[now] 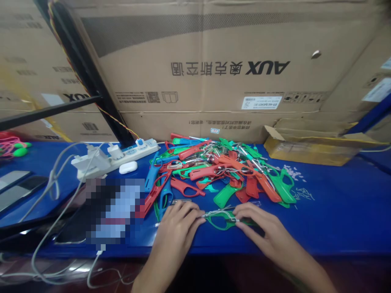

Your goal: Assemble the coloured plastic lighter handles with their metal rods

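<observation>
A smooth, glossy blue tabletop (330, 211) is spreading under a tangled heap of hard plastic casings (214, 171) in red, orange, green and blue, their curved handles and rounded loops overlapping at many angles. Shiny slender metal tubes (259, 165) are poking out among them. To the heap's right, tiny pale flat bits (291, 173) are lying scattered, with thin straw-coloured slivers (305, 194) lying nearer the person. A small open brown cardboard box with glossy yellow tape (308, 152) is standing behind these, while a big matt brown printed carton (214, 87) is rising like a wall at the back. A long white plastic power strip (134, 156) and a rounded, smooth white case (128, 167) are resting on the left.

In front of the heap, a thin green plastic casing with an oval loop (224, 224) is lying between the hands, close to the table's near edge, with slim whitish wires (224, 212) running across it. The left hand (180, 224) is curling, its thumb and fingertips closing on the casing's left end; whether they are pinching plastic or wire, one cannot tell. The right hand (259, 224) is arching over the other end, thumb and forefinger nearly meeting and gripping it near the wires.
</observation>
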